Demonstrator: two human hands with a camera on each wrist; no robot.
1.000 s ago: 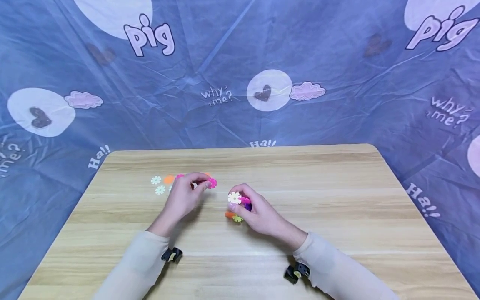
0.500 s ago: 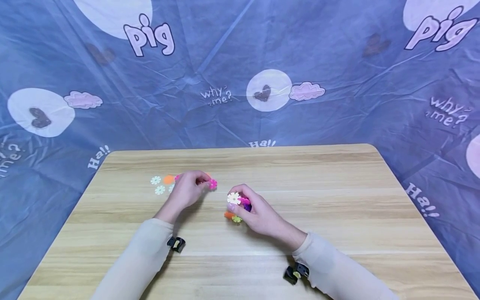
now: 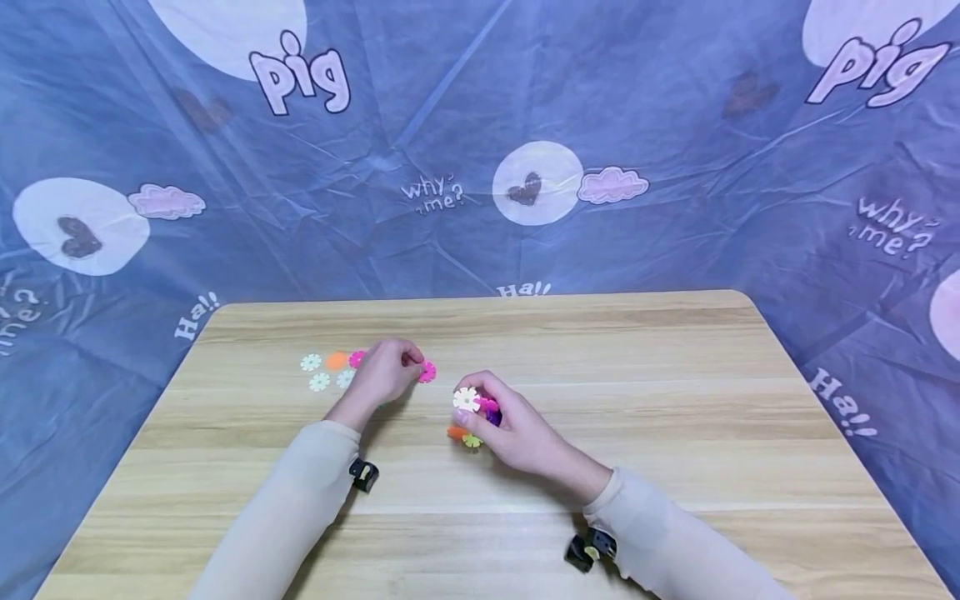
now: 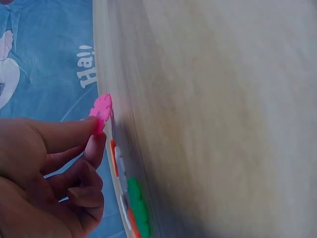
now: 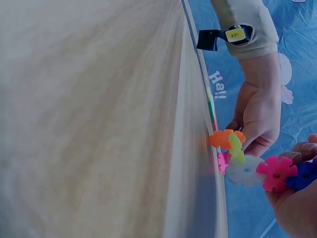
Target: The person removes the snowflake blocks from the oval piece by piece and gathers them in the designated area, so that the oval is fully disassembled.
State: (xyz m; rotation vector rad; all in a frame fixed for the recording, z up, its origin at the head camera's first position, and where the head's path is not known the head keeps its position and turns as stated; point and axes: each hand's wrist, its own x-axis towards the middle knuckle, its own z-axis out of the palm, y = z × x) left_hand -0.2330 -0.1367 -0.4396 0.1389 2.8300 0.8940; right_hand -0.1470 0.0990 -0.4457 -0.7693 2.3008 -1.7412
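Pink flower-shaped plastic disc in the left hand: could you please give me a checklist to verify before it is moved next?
1. Left hand pinches the pink flower-shaped plastic disc: ok.
2. Some notches on the disc's edge uncovered: ok, seen in the left wrist view.
3. Right hand holds the multicoloured chain of flower-shaped plastic discs: ok.
4. Disc and chain apart: ok, a gap shows in the head view.
5. Whole chain in sight: not ok, the right hand covers part of it.
6. Which notch should receive the disc, if joining is the next move: cannot tell.
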